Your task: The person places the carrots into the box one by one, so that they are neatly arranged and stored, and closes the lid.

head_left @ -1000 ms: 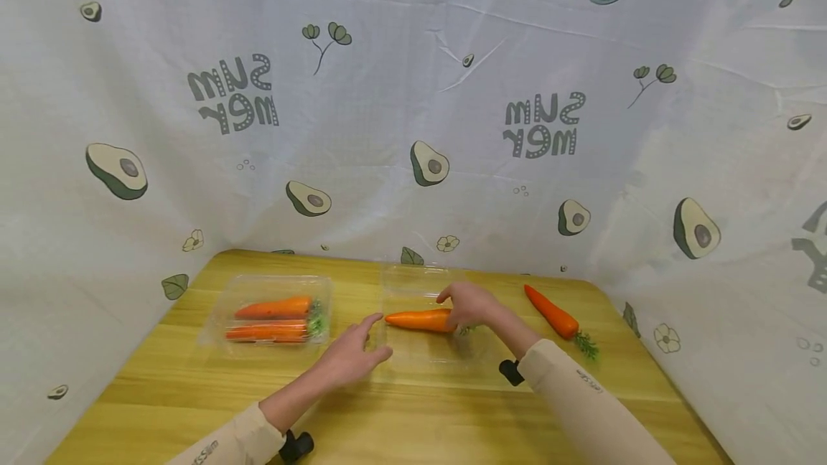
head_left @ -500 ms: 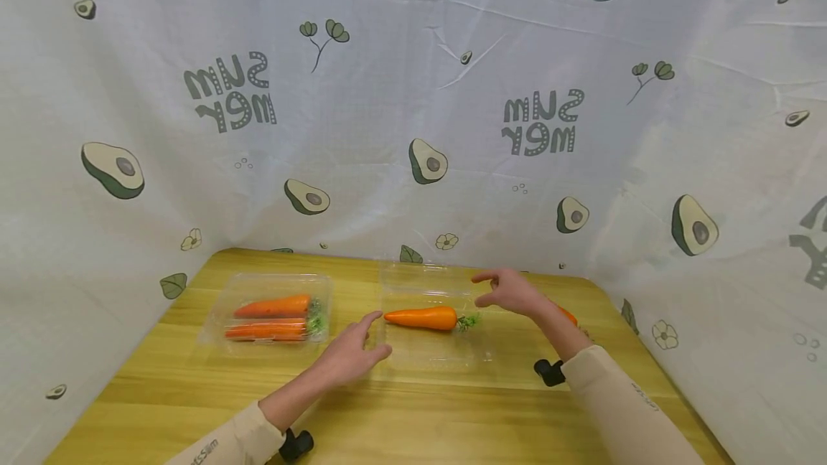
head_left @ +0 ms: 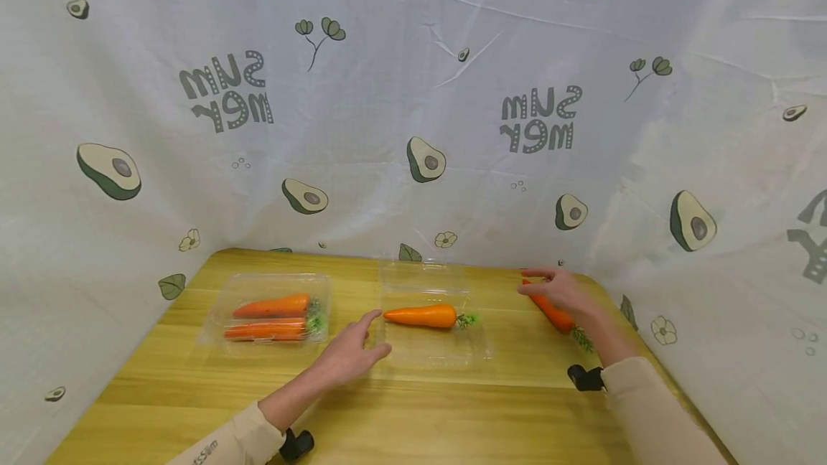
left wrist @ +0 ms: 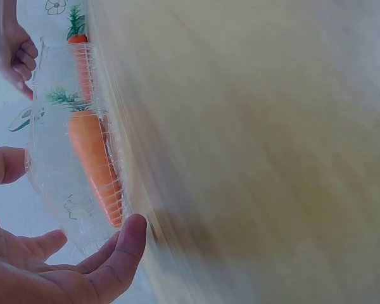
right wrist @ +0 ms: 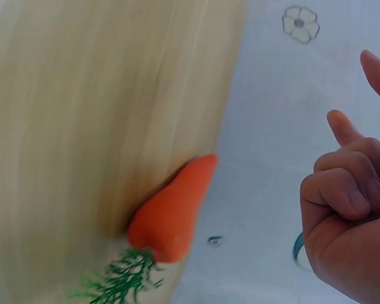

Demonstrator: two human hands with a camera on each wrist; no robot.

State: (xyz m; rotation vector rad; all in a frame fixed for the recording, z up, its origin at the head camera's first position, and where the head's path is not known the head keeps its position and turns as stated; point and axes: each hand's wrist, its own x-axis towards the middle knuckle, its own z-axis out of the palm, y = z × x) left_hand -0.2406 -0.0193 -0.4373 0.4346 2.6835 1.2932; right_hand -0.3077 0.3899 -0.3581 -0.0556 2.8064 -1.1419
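Note:
An orange carrot (head_left: 423, 316) with a green leafy top lies in a lidded clear plastic box (head_left: 439, 354), its lid raised at the back. My left hand (head_left: 349, 357) is at the left side of this box, thumb and index spread apart, fingertips right at its edge in the left wrist view. My right hand (head_left: 563, 294) hovers over a second carrot (head_left: 557, 318) on the table at the right, overlapping its upper part in the head view. In the right wrist view that carrot (right wrist: 174, 212) stands apart from the hand; thumb and index are extended, the other fingers curled, holding nothing.
Another clear box (head_left: 235, 285) with carrots (head_left: 274, 306) inside stands on the left of the wooden table (head_left: 413, 422). A white cloth (head_left: 375, 113) printed with avocados hangs behind the table and along its sides.
My right hand has left the carrot in the box and moved right, to above the loose carrot. My left hand has stayed by the box.

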